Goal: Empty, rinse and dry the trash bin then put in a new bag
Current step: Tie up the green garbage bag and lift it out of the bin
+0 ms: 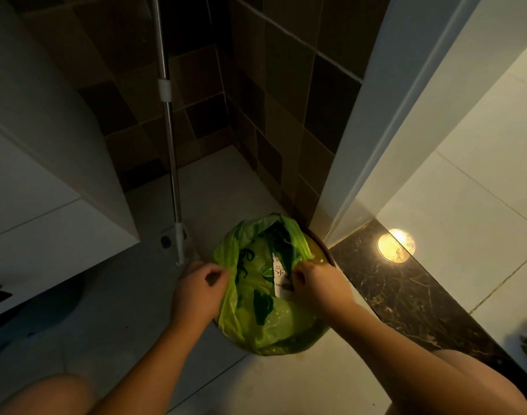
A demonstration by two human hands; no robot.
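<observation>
The bin (326,250) stands on the pale floor (286,381) in the corner by the door frame, lined with a green bag (265,319). The left hand (197,290) and right hand (319,287) each have a closed grip pinching the bag's edge at opposite sides, a mop pole (173,175) standing just behind.

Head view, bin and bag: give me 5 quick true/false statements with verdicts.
1. Both hands pinch the green bag. True: left hand grips its left edge, right hand its right edge.
2. The bag is black. False: it is green with dark print.
3. A mop handle stands upright behind the bin, near the tiled wall. True.
4. The bin sits on a countertop. False: it sits on the floor, next to the dark stone threshold.
5. The bag has been lifted clear of the bin. False: it still covers the bin's opening.
</observation>
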